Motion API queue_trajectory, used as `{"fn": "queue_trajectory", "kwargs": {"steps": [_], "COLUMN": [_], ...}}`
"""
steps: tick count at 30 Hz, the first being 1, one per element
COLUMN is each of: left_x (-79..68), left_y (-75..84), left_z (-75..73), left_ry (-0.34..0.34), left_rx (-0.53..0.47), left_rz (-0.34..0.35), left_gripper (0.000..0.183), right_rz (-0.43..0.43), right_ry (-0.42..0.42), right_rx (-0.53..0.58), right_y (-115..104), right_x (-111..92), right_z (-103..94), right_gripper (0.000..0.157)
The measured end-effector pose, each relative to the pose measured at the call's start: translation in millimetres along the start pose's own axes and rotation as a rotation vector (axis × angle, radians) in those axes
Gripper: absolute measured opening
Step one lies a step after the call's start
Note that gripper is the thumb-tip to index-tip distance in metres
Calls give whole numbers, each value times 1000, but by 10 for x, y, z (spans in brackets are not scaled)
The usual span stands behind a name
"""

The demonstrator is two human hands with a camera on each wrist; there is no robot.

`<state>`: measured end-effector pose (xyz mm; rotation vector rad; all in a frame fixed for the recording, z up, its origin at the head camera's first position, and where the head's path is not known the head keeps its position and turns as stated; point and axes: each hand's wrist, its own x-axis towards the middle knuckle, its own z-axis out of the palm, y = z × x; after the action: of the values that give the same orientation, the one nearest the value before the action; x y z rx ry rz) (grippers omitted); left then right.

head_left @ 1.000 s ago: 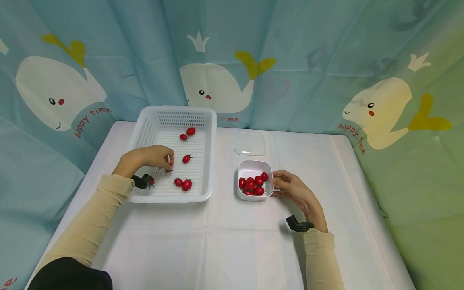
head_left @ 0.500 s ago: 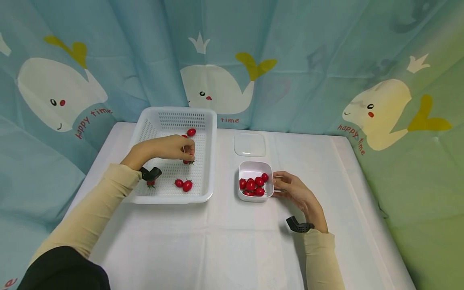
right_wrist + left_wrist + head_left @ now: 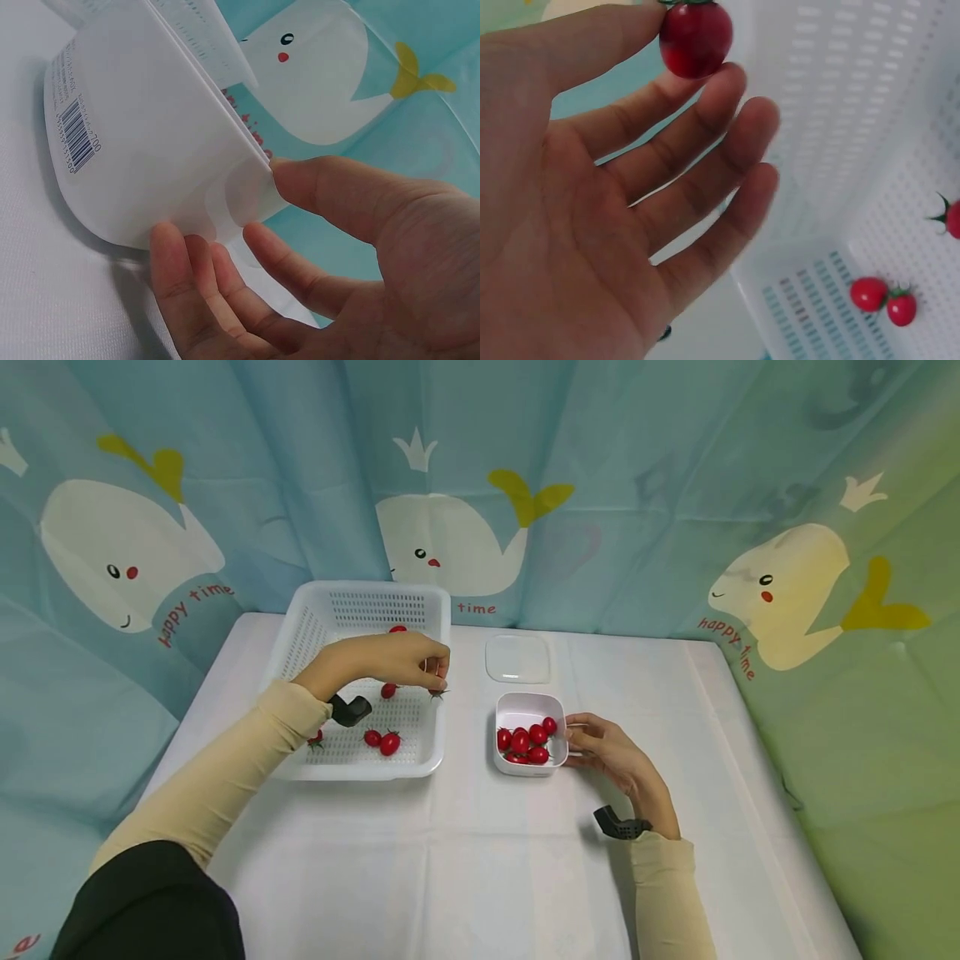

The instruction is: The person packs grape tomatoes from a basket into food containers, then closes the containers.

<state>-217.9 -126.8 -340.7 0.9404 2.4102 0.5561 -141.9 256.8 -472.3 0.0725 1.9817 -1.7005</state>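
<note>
Thumb and fingertips of my left hand (image 3: 401, 658) pinch a red cherry tomato (image 3: 696, 39) by its green stem end, over the right rim of the white perforated basket (image 3: 356, 773). The other fingers are loosely curved below it in the left wrist view. Inside the basket lie more tomatoes, among them a pair (image 3: 389, 743) near the front. My right hand (image 3: 611, 752) touches the right side of a small white box (image 3: 142, 142), thumb at the rim and fingers spread along the outer wall. Several tomatoes (image 3: 520, 741) are in the box.
A clear lid (image 3: 517, 660) lies flat behind the box. White cloth (image 3: 480, 860) covers the table. A blue curtain (image 3: 637, 552) with printed whales hangs along the back edge, and a green one (image 3: 900, 760) on the right.
My left hand has moved right across the basket, from over its left half to the right rim, and now carries a tomato. The right hand and box have stayed in place.
</note>
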Motion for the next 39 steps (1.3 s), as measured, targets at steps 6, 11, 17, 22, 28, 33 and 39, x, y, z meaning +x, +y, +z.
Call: {"fn": "queue_trajectory", "kwargs": {"steps": [6, 11, 17, 22, 28, 33, 39], "left_x": [175, 323, 468, 608, 780, 896, 1024], "left_y": [102, 183, 341, 465, 570, 637, 698], "left_z": [34, 71, 74, 116, 232, 337, 459], "left_ry": [28, -14, -66, -86, -93, -132, -130], "left_rx": [72, 88, 112, 153, 209, 194, 232], "left_rz": [52, 59, 59, 60, 52, 65, 92], "left_gripper": [14, 13, 12, 12, 13, 11, 11], "right_rz": [5, -7, -1, 7, 10, 2, -12], "right_ry": [8, -5, -5, -1, 12, 8, -1], "right_rx": [4, -7, -7, -15, -23, -10, 5], "right_y": [3, 11, 12, 3, 0, 3, 4], "right_x": [13, 9, 6, -8, -9, -8, -8], "right_z": [-1, -3, 9, 12, 7, 12, 14], "right_gripper": [50, 52, 51, 52, 53, 52, 51]}}
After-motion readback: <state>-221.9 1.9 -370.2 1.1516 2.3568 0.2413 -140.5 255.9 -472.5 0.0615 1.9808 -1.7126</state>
